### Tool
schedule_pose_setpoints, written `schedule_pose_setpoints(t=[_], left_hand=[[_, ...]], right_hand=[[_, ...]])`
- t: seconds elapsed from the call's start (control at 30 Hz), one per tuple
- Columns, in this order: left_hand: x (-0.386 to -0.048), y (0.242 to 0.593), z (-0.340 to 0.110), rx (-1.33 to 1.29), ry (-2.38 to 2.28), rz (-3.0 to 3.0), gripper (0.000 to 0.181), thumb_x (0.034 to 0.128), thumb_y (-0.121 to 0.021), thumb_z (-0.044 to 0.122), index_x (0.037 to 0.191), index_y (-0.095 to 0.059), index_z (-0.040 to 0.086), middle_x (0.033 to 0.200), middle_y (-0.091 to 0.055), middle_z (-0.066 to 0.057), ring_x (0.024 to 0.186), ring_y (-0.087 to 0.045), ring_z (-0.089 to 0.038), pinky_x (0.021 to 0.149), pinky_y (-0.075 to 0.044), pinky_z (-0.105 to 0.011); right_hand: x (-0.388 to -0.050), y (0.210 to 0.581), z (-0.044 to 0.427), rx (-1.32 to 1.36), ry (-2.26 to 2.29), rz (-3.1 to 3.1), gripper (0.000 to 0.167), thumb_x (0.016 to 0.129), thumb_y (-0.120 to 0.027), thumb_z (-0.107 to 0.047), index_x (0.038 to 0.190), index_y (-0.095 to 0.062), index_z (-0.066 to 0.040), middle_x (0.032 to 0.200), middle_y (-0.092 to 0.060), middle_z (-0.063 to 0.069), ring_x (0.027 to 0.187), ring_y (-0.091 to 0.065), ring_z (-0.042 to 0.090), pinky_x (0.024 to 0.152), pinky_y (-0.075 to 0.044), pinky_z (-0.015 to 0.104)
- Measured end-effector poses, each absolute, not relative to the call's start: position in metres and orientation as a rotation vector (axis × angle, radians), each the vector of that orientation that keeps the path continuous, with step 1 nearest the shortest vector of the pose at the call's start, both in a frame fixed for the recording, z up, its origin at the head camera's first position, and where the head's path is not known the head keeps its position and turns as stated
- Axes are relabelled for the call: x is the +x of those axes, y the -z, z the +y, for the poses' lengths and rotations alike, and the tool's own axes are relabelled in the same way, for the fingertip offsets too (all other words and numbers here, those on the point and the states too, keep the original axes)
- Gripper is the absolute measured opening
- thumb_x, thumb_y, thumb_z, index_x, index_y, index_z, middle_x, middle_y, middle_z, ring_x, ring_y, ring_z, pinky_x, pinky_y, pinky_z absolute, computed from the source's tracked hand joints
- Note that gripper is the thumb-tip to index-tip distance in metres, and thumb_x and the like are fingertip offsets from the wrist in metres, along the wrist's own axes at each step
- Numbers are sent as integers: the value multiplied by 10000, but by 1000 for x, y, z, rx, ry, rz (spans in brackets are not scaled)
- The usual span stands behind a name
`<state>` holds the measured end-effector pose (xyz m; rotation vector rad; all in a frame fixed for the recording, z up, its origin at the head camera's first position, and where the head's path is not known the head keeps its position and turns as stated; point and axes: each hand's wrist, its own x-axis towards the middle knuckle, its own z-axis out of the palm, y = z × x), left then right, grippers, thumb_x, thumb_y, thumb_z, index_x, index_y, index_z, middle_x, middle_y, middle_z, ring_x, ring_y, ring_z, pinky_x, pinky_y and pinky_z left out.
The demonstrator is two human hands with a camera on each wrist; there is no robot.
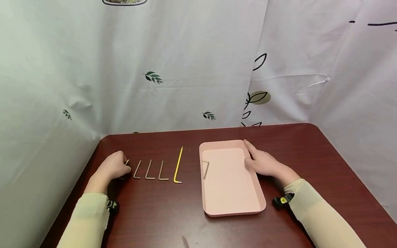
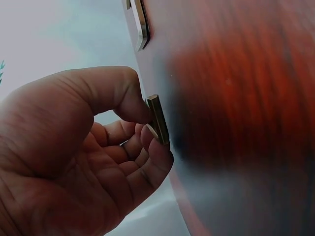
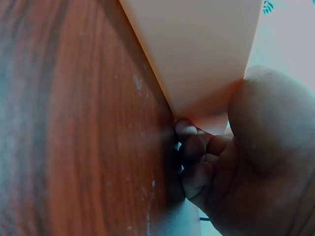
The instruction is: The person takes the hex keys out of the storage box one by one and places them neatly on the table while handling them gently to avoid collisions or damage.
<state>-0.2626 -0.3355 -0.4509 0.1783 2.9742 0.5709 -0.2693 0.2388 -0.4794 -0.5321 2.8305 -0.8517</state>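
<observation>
At the table's left side, my left hand (image 1: 113, 165) pinches a brass-coloured hex key (image 2: 157, 118) between thumb and fingertips; most of the key is hidden in the head view. To its right lie three bent hex keys in a row: one nearest the hand (image 1: 137, 170), a middle one (image 1: 148, 170) and a third (image 1: 161, 171). A longer yellow hex key (image 1: 178, 165) lies beyond them. My right hand (image 1: 263, 162) grips the right wall of a pink tray (image 1: 231, 196), thumb over the rim and fingers outside. Inside the tray, a single hex key (image 1: 206, 169) rests near the left wall.
The dark red wooden table (image 1: 151, 230) has rounded far corners. A white patterned curtain (image 1: 178, 55) hangs behind it and along both sides. Dark wrist devices are strapped on the left wrist (image 1: 112, 206) and right wrist (image 1: 282, 200).
</observation>
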Motion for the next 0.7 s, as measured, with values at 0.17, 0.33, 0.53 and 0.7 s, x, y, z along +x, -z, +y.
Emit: schedule_pose_setpoints(t=[0.17, 0.33, 0.53, 0.7], left_hand=[[-265, 452, -336, 185, -554, 2952, 420, 818, -631, 21, 578, -354, 227, 548, -288, 77, 475, -294, -109, 518, -296, -304], [-266, 451, -334, 170, -519, 2939, 413, 832, -629, 18, 579, -371, 217, 548, -306, 69, 481, -316, -122, 531, -330, -317], [-266, 447, -329, 169, -482, 2942, 372, 841, -627, 16, 595, -415, 198, 552, -354, 53, 502, -414, -163, 561, -391, -342], [-267, 445, -327, 167, -457, 2940, 357, 846, -620, 19, 606, -423, 195, 568, -351, 53, 529, -423, -177, 579, -393, -353]], right_hand=[[-270, 479, 239, -533, 852, 2830, 819, 1054, -470, -286, 1772, -165, -37, 1672, -467, 296, 1346, -646, 428, 1113, -497, 624], [-270, 480, 239, -536, 850, 2829, 818, 1058, -468, -287, 1773, -159, -39, 1687, -450, 289, 1370, -633, 432, 1127, -488, 623], [-270, 480, 239, -537, 849, 2833, 818, 1058, -468, -289, 1774, -160, -39, 1680, -459, 290, 1362, -639, 434, 1127, -488, 624], [-269, 480, 239, -538, 857, 2832, 821, 1057, -474, -284, 1772, -157, -34, 1684, -455, 290, 1367, -636, 434, 1127, -487, 626]])
